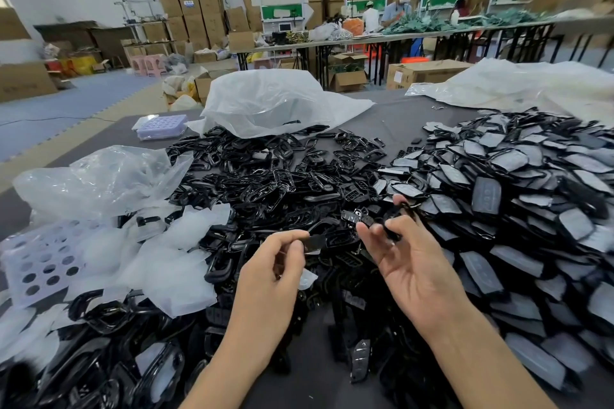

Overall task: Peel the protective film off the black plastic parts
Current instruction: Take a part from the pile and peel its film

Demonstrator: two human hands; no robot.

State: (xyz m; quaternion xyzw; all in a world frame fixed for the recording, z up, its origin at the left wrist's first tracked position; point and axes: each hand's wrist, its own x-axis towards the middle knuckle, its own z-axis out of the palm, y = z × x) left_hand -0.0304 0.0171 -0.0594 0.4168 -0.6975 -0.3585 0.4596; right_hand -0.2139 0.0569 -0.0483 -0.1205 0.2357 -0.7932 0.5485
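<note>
— Where is the part?
— The right hand [408, 259] grips a black plastic part [389, 230], at two o'clock from the left hand [282, 264].
— And the left?
— It pinches a film [312, 243] over the tabletop [382, 123].

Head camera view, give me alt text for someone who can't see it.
Two bare hands work over a grey table: the right hand holds a small black part while the left hand pinches what looks like clear film. Film-covered parts pile up at right, glossy black frames in the middle, crumpled clear bags at left.
</note>
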